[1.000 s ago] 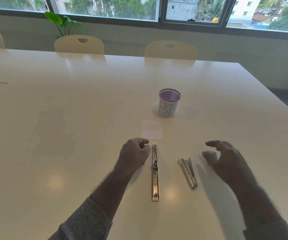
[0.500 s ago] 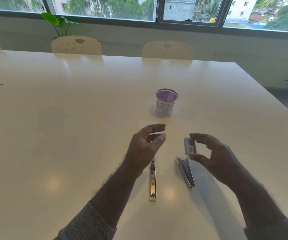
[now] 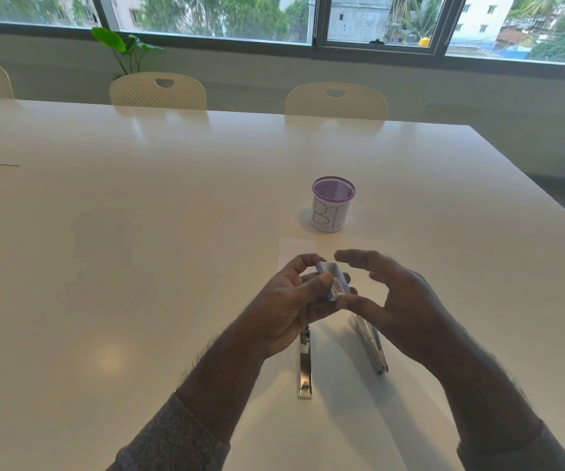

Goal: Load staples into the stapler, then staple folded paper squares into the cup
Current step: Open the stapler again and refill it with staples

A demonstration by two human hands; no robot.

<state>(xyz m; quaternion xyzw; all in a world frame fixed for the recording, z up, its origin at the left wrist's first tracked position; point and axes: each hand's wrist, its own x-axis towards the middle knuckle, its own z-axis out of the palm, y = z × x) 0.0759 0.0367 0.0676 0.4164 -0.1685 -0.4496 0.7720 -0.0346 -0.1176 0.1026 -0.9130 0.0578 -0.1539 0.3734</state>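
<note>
Staple box (image 3: pixel 334 281): small, bearing a barcode, being held above the counter (image 3: pixel 138 232) between both hands.
Left hand (image 3: pixel 288 300): fingers curling round the box.
Right hand (image 3: pixel 400 300): thumb touching the box's near end, other fingers spreading loosely above.
Stapler parts (image 3: pixel 305 365) (image 3: pixel 373 348): lying below the hands.
Paper square (image 3: pixel 296 249): lying between hands and cup (image 3: pixel 332 203).

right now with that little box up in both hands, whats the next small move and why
Probably slide the staple box open. The left hand grips it, the right hand touches its end, and both stapler parts lie apart on the table, unloaded.
</note>
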